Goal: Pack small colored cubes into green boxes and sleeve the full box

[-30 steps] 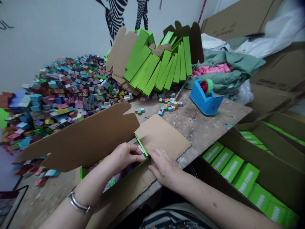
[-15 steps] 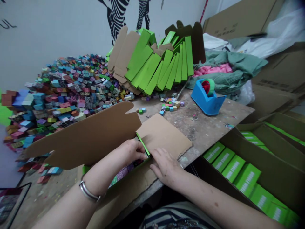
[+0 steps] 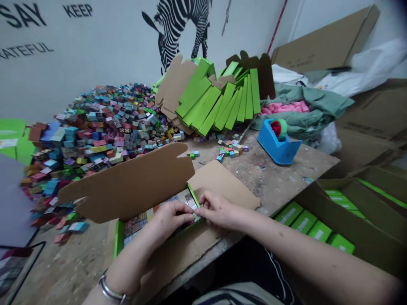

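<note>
An open green box point(image 3: 119, 238) lies on the table in front of me, its brown lid point(image 3: 133, 182) raised at the back. Small patterned blocks point(image 3: 136, 223) fill its inside in rows. Over the box's right part is my left hand point(image 3: 173, 216), its fingers pinched down among the blocks; what they hold is hidden. My right hand point(image 3: 216, 208) is at the box's right end, thumb and finger closed near the green edge, close to the left fingertips. A brown cardboard piece point(image 3: 222, 180) lies flat just beyond that end.
Behind the box is a large heap of small colourful blocks point(image 3: 104, 123). Folded green boxes point(image 3: 203, 103) lean at the back. A blue tape dispenser point(image 3: 278, 146) stands on the right. Cartons of green boxes point(image 3: 319, 231) are beyond the table's right edge.
The camera view has tilted up and shifted left. My right hand has moved from the box's corner edge to near my left fingertips, now pinched. More block rows in the box show.
</note>
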`<state>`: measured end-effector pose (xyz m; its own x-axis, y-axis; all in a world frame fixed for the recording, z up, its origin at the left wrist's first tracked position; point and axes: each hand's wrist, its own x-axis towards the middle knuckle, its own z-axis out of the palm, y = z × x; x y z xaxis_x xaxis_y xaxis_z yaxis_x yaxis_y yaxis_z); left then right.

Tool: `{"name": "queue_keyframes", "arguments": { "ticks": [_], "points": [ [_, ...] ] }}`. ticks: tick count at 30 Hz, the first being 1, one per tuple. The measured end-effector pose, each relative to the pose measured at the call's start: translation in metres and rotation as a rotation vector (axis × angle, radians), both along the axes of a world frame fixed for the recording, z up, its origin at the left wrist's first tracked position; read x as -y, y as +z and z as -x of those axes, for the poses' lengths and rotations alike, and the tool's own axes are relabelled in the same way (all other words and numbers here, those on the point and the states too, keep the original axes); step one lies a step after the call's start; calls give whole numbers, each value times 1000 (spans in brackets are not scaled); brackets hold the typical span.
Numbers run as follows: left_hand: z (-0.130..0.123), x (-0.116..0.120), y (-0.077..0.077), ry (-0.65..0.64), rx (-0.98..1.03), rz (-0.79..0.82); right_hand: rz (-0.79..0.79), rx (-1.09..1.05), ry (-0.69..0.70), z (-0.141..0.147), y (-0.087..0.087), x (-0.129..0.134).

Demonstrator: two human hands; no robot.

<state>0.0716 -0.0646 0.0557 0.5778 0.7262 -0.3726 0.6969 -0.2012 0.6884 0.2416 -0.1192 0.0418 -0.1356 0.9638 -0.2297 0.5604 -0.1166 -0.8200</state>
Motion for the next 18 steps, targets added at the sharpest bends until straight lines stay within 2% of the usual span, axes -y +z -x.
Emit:
{"name": "queue_keyframes", "arguments": {
  "ticks": [2,4,8,11,18],
  "points": [
    [-4,-5,0,11,-52,59,185,-107,23,1,0,-3],
    [-9,-11,1,-2,-92,52,289,-188,29,2,-1,-3],
    [-13,-16,6,-23,-157,0,283,-264,11,4,-7,1],
    [-10,-13,7,-59,-127,5,284,-312,-1,5,-11,2],
    [-4,-7,-1,-58,-52,0,295,-353,-15,5,-16,2]
  ]
}}
